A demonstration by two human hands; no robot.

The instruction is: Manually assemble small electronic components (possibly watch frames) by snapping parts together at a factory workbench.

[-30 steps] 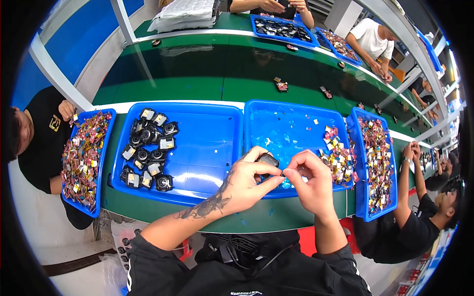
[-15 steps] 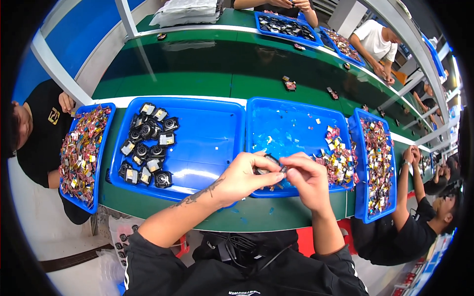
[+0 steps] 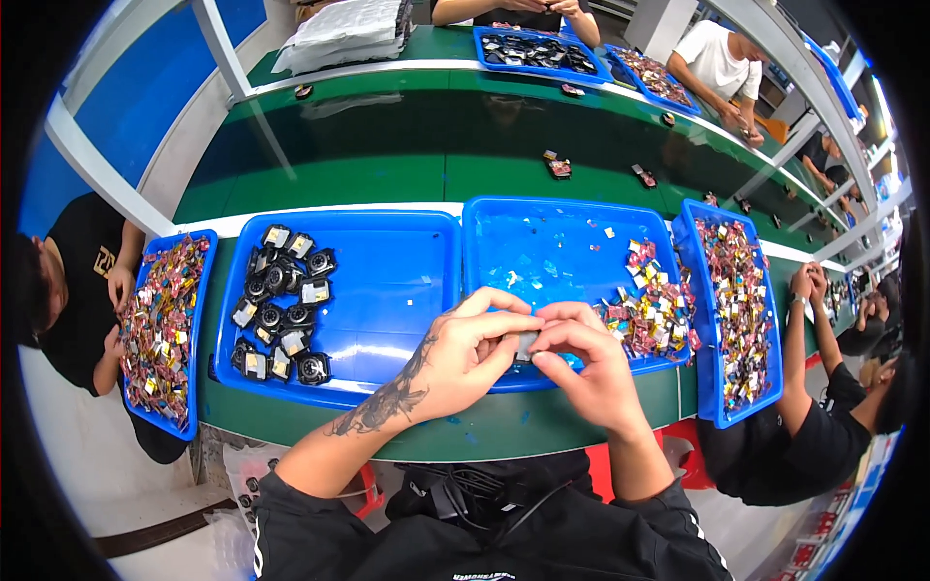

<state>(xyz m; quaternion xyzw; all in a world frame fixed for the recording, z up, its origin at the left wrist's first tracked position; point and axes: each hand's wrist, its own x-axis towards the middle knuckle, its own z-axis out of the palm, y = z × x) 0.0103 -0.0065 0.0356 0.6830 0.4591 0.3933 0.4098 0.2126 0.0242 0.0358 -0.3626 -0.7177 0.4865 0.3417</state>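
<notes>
Both my hands meet over the near edge of the right-hand blue tray [image 3: 572,215]. Pinched between the fingers of my left hand [image 3: 463,351] and my right hand [image 3: 593,366] is a small watch case [image 3: 526,346], its grey flat side partly showing and the rest covered by fingers. Under and beyond the hands, that tray holds blue film scraps [image 3: 528,281] and a heap of small red, yellow and white circuit parts [image 3: 647,315]. To the left, another blue tray [image 3: 387,290] carries a cluster of black watch cases [image 3: 281,279], some with silver rectangles facing up.
Narrow blue trays piled with circuit parts stand at far left [image 3: 205,320] and right [image 3: 772,339]. Beyond runs a green conveyor belt [image 3: 387,174] with scattered watch parts [image 3: 558,167]. Co-workers sit on both sides and across. White metal posts [image 3: 107,174] frame the bench.
My hands have drawn closer together around the watch case, whose grey side now shows. The right fingers are more curled over it. The whole view has shifted slightly.
</notes>
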